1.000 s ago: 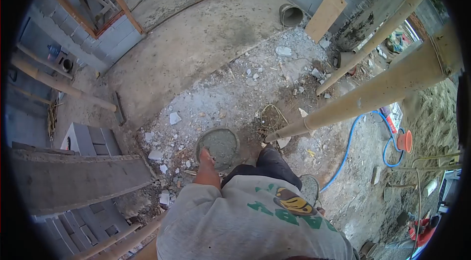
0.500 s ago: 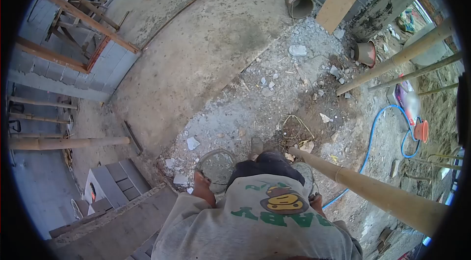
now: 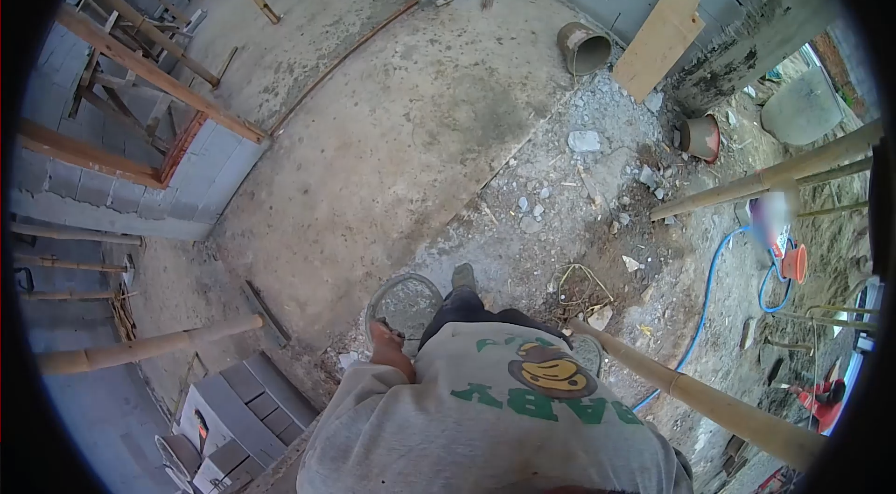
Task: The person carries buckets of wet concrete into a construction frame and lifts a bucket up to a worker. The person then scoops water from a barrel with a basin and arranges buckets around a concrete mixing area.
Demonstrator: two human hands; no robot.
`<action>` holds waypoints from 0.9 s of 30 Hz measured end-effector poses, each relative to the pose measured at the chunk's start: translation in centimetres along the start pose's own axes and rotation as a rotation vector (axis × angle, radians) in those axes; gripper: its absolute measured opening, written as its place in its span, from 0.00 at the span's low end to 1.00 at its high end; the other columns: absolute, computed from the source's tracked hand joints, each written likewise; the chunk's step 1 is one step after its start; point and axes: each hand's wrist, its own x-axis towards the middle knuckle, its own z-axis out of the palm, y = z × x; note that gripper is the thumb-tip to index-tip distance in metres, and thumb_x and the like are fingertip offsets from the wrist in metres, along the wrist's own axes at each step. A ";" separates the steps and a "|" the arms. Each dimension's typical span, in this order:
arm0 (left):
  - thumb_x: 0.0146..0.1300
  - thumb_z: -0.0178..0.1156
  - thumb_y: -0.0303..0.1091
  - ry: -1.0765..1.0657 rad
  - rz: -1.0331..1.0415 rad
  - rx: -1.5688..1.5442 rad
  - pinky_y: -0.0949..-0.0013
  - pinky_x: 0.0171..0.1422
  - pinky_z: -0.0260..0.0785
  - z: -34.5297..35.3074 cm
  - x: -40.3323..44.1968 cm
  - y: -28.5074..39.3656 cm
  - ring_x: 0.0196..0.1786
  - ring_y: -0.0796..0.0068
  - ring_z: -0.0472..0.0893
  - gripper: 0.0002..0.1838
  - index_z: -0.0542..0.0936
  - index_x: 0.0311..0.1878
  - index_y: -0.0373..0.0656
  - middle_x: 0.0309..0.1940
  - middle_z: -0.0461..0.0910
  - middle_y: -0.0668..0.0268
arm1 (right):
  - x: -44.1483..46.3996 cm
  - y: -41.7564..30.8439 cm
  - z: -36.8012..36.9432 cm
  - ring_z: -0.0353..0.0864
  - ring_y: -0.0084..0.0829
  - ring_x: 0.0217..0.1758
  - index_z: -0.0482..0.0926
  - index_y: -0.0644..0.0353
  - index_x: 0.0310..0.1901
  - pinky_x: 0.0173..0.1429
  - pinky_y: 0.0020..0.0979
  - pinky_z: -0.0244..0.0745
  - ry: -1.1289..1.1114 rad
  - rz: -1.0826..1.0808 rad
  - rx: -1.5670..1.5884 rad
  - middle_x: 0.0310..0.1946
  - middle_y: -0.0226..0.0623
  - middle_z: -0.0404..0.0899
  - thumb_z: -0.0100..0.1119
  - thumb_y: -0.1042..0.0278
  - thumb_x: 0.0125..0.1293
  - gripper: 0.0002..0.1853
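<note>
My left hand (image 3: 387, 345) is closed at the near left side of a round bucket (image 3: 436, 291) with grey contents like wet mortar. Whether the fingers grip its rim or its handle I cannot make out. On my other side a second bucket (image 3: 590, 356) shows partly past the grey shirt (image 3: 485, 419). The shirt hides my right hand. One dark shoe (image 3: 462, 277) is forward on the ground between the buckets.
A bamboo pole (image 3: 700, 396) slants close by on the right, beyond it a blue hose (image 3: 707, 289). Rubble (image 3: 583, 141) and a loop of yellow cord (image 3: 585, 284) lie ahead. Farther off are a tipped bucket (image 3: 590, 54) and a leaning board (image 3: 658, 41). Grey blocks (image 3: 247, 401) are stacked at left.
I have moved forward, and one shoe now reaches ahead. The left bucket stays with my left hand. My right hand, partly visible before beside the right bucket, is now behind the shirt.
</note>
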 end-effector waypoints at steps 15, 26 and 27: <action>0.52 0.51 0.38 -0.219 0.096 0.119 0.67 0.20 0.52 18.8 1.2 18.2 0.14 0.76 0.56 0.07 0.66 0.22 0.52 0.15 0.59 0.72 | 5.6 -11.3 25.1 0.57 0.27 0.16 0.59 0.58 0.22 0.22 0.33 0.63 -0.229 -0.145 -0.215 0.15 0.30 0.56 0.42 0.76 0.52 0.05; 0.54 0.52 0.40 -0.091 -0.007 0.335 0.71 0.21 0.54 36.7 -0.3 29.9 0.12 0.78 0.56 0.08 0.69 0.25 0.49 0.12 0.58 0.72 | 15.6 -28.1 56.1 0.57 0.26 0.12 0.67 0.53 0.23 0.19 0.34 0.60 0.112 0.398 0.290 0.11 0.27 0.58 0.51 0.65 0.54 0.07; 0.54 0.52 0.40 -0.094 -0.008 0.341 0.71 0.21 0.54 37.8 -0.3 30.7 0.12 0.78 0.56 0.08 0.69 0.25 0.49 0.11 0.57 0.72 | 16.0 -29.7 58.6 0.59 0.26 0.13 0.70 0.55 0.28 0.20 0.31 0.60 0.037 0.415 0.253 0.12 0.28 0.60 0.53 0.65 0.53 0.06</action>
